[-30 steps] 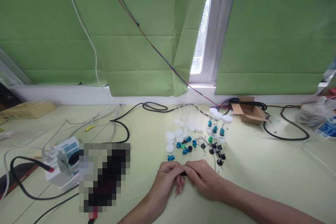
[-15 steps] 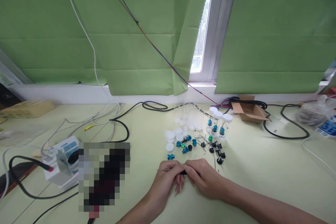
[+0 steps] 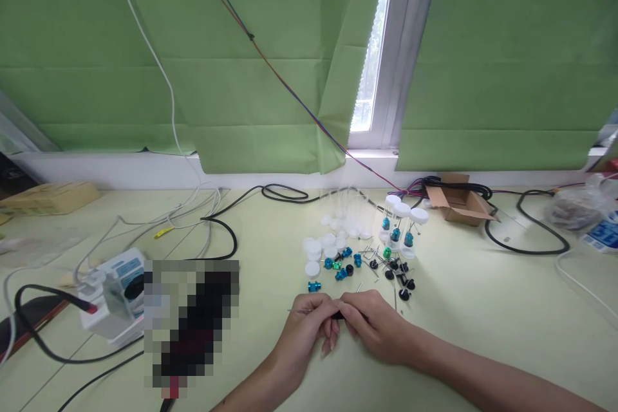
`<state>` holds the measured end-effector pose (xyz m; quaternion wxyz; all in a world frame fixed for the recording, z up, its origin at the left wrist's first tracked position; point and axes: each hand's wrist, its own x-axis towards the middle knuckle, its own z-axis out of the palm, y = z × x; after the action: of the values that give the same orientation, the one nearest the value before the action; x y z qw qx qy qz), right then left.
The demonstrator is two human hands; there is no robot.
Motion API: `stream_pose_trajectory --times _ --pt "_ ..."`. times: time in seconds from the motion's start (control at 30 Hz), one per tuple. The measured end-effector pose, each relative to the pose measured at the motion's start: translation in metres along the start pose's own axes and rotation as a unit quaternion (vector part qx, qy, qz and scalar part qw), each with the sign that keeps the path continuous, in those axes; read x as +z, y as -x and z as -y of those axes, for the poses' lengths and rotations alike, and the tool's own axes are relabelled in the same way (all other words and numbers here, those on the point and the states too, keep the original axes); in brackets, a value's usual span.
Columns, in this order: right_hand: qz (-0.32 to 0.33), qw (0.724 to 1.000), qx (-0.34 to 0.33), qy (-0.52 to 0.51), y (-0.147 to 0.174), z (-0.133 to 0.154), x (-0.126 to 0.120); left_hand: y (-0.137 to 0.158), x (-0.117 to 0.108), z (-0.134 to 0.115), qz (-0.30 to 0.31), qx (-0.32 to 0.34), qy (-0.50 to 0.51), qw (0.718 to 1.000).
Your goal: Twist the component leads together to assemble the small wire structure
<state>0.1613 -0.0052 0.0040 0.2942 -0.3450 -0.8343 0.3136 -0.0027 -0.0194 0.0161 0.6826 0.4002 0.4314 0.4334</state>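
My left hand (image 3: 309,325) and my right hand (image 3: 379,328) meet low in the middle of the view, thumbs close together. Between the fingers of both is a small black part (image 3: 337,316), mostly covered. A thin metal rod (image 3: 298,310) sticks out to the left from my left hand; its other end is hidden. Just beyond the hands lie blue metal fittings (image 3: 314,286), a green fitting (image 3: 337,266), black disc-shaped parts (image 3: 404,295) and thin metal pins (image 3: 395,296).
White round caps (image 3: 313,269) and clear tubes (image 3: 355,212) stand behind the parts. Three capped tubes (image 3: 408,239) hold blue fittings. An open cardboard box (image 3: 461,206) and black cable (image 3: 531,251) are at right. At left are a white power strip (image 3: 113,328) and a pixelated dark object (image 3: 197,322).
Both hands stay almost in place, still closed round the black part. The thin rod at my left hand shows a little more clearly. The view has shifted very slightly.
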Motion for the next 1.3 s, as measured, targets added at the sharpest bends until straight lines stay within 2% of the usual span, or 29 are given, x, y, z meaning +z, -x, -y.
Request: stream_pose_trajectory --times 0.37,0.77,1.07,1.3 --pt "0.005 1.0 -0.004 0.012 -0.0001 0.0008 -0.0005 -0.0016 -0.0022 0.0042 -0.004 -0.003 0.008 1.0" --pt "-0.001 1.0 -0.003 -0.023 -0.0007 -0.0018 0.0007 -0.0005 -0.0028 0.0065 0.009 0.008 0.008 1.0" --pt "-0.006 0.999 0.007 -0.041 0.001 0.002 -0.0013 0.0006 -0.0014 0.0018 -0.024 0.029 0.039 0.999" --pt "0.002 1.0 0.0 -0.019 0.0001 0.0007 -0.0004 -0.0012 -0.0017 0.0054 -0.037 0.018 0.049 0.998"
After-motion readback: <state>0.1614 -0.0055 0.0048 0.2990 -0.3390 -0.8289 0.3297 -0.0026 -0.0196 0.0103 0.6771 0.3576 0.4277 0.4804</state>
